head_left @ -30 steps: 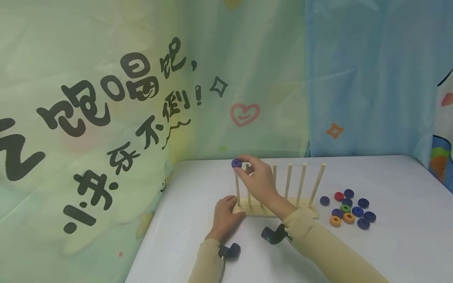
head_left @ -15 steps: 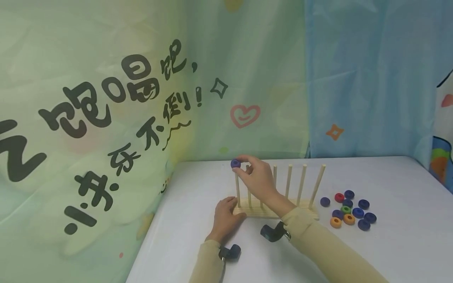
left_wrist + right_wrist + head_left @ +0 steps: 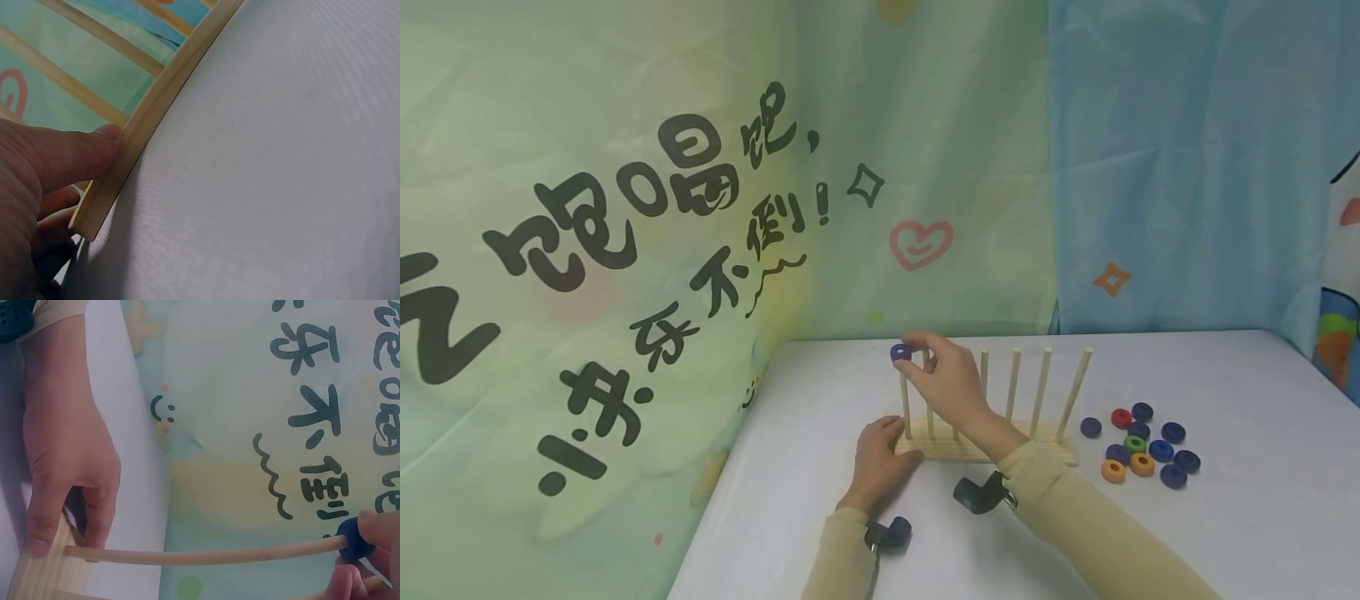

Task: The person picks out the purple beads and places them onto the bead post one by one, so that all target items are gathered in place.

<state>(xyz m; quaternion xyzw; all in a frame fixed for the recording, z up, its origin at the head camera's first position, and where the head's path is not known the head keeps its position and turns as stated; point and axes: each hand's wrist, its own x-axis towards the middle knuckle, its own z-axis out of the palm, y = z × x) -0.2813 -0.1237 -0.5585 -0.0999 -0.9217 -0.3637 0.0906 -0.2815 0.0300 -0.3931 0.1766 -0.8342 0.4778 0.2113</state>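
My right hand (image 3: 953, 382) pinches a small purple ring (image 3: 896, 356) between thumb and fingers at the top of the leftmost wooden peg (image 3: 906, 408). In the right wrist view the same ring (image 3: 355, 542) looks dark blue, with the peg's tip in it. My left hand (image 3: 880, 464) grips the left end of the pale wooden base (image 3: 936, 451). The left wrist view shows the thumb (image 3: 94, 153) on the front edge of the base (image 3: 150, 103), other fingers behind. Several more upright pegs stand along the base, partly hidden behind my right hand.
To the right of the base, several loose rings lie on the white table (image 3: 1247, 533): mostly purple and blue, plus a red ring (image 3: 1121, 418), a green ring (image 3: 1134, 444) and orange rings, one of them an orange ring (image 3: 1113, 472). A printed curtain (image 3: 970, 167) hangs behind.
The purple ring has come down slightly and tilted at the tip of the leftmost peg, still pinched in my right hand. My left hand stays on the base.
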